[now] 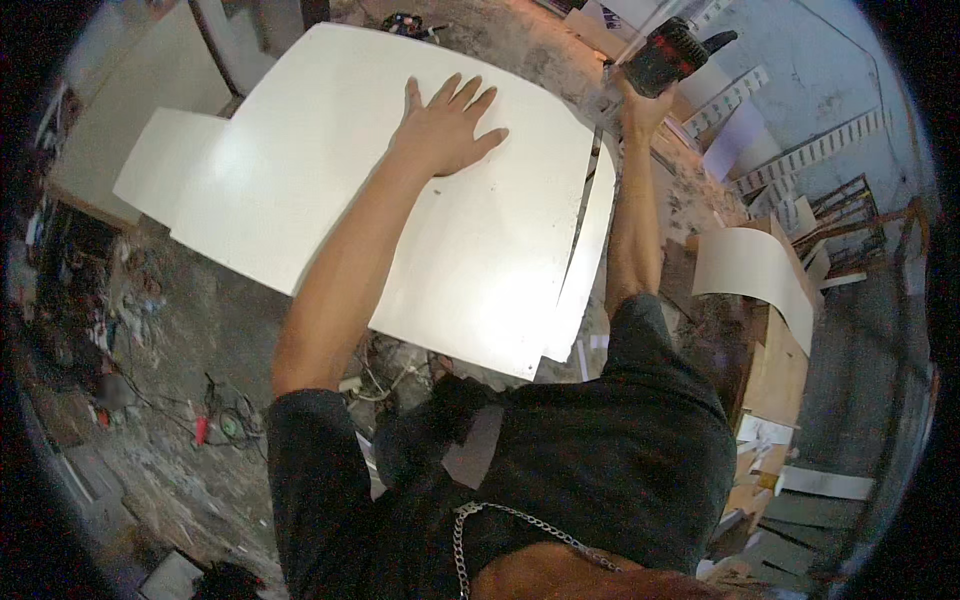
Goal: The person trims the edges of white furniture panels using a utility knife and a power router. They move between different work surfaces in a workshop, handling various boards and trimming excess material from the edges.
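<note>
Grimy floor (205,300); white panel (300,140) under left hand (440,138), fingers (466,93) splayed; right hand (647,108), fingers grasping black tool (664,58).

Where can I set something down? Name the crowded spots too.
The white sheet is bare left of the left forearm, and between the left hand and the long dark gap. Crowded: the floor at left, with tangled cables, and the right side, around the curved pale panel.

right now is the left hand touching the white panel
Touching: the head view shows the left hand laid flat on the white panel, fingers spread, no gap visible beneath.
</note>
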A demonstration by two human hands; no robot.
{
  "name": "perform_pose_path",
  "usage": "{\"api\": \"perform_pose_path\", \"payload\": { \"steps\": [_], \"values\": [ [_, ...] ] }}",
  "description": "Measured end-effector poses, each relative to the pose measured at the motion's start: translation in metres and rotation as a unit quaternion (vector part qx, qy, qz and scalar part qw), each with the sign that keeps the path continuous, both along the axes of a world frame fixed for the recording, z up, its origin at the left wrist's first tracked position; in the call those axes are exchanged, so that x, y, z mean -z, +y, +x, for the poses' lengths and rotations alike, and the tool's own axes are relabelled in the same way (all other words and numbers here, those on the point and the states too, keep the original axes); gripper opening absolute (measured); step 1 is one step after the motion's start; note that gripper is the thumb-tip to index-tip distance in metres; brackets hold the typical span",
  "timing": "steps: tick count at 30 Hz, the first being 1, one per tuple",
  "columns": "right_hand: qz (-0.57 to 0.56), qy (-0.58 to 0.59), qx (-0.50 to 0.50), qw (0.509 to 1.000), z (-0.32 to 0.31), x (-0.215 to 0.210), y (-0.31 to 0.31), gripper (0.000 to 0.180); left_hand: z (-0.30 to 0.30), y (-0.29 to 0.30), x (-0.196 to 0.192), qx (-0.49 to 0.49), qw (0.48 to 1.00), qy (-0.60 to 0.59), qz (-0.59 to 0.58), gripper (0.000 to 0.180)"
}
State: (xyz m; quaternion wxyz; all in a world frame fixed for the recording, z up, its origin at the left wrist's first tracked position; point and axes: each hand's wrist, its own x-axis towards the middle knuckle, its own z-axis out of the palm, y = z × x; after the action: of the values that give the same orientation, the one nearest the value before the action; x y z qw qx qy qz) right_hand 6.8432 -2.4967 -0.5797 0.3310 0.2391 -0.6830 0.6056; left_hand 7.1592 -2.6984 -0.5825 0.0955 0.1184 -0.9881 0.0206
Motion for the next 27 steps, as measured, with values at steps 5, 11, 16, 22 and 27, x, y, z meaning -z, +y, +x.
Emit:
{"api": "perform_pose_path", "payload": {
  "steps": [5,11,16,22,27],
  "values": [
    [-0.038,-0.018,-0.061,0.997,0.068,-0.032,0.006,0.089,0.011,-0.003,-0.006,-0.009,1.0,-0.01,0.01,0.074],
    [-0.264,-0.036,-0.154,0.951,0.034,-0.01,0.116,0.079,0.0,0.019,-0.03,0.005,0.999,0.009,0.035,0.076],
    [0.012,0.048,0.226,0.973,0.082,0.042,0.213,0.083,0.034,0.086,-0.015,0.144,0.957,0.125,0.219,0.071],
    [-0.086,0.129,0.271,0.95,0.119,0.061,0.297,0.075,0.122,0.343,0.04,0.253,0.891,-0.023,0.376,0.097],
    [-0.073,0.08,0.299,0.948,0.154,0.063,0.327,0.066,0.1,0.405,0.17,0.095,0.846,-0.171,0.497,0.072]
  ]
}}
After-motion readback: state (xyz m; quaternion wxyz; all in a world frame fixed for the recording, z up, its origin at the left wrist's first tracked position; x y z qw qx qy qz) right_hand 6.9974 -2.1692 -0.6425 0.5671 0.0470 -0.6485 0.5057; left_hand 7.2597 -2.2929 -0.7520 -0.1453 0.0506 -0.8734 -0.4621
